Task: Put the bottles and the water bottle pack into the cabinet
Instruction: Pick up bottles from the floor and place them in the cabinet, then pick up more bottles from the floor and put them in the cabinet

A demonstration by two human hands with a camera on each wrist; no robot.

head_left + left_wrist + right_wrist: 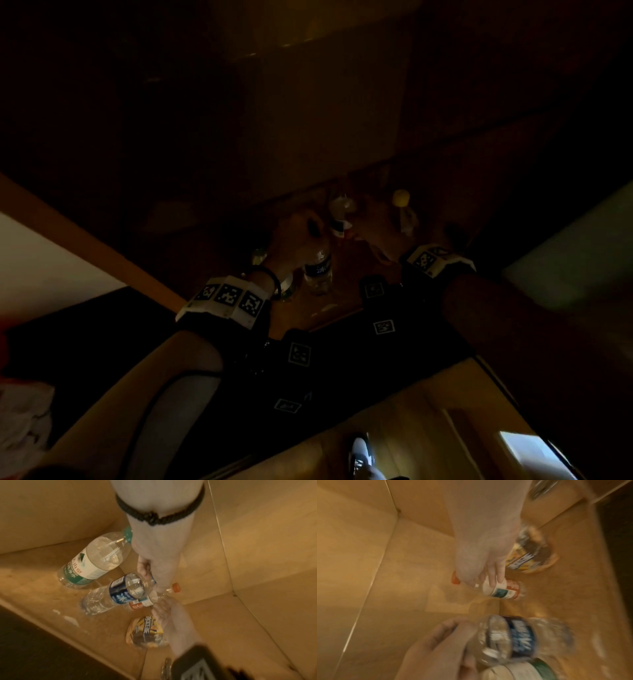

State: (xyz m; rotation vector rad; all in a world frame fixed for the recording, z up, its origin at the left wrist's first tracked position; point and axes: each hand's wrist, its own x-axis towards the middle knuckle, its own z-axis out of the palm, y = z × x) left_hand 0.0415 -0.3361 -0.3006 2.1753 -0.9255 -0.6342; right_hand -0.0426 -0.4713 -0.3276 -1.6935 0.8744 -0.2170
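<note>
Both of my hands are reaching into the wooden cabinet (pixel 257 547), whose pale brown floor and walls fill the wrist views, while the head view is very dark. My left hand (pixel 154 568) has its fingers curled round the neck end of the clear plastic water bottle with the dark blue label (pixel 118 595), which stands tilted with its base on the cabinet floor. My right hand (pixel 481 561) grips the top of the small clear bottle with the orange cap and white-and-orange label (pixel 501 589); two fingers (pixel 496 574) lie over the label while the cap pokes out beyond the knuckles, and that bottle also leans, its base near the floor. Behind the blue-labelled one, toward the back corner, stands the large clear water bottle with the green-and-white label and green cap (pixel 89 563), free of either hand. Nearer the cabinet's front edge is the clear bottle with the yellow-and-black label (pixel 147 631), partly hidden behind my right wrist in the left wrist view, and I cannot tell if the wrist touches it. In the head view a bottle with a yellow cap (pixel 401 198) shows beside my right wrist, too dim to make out further. White smears (pixel 68 619) mark the cabinet floor near the front.
</note>
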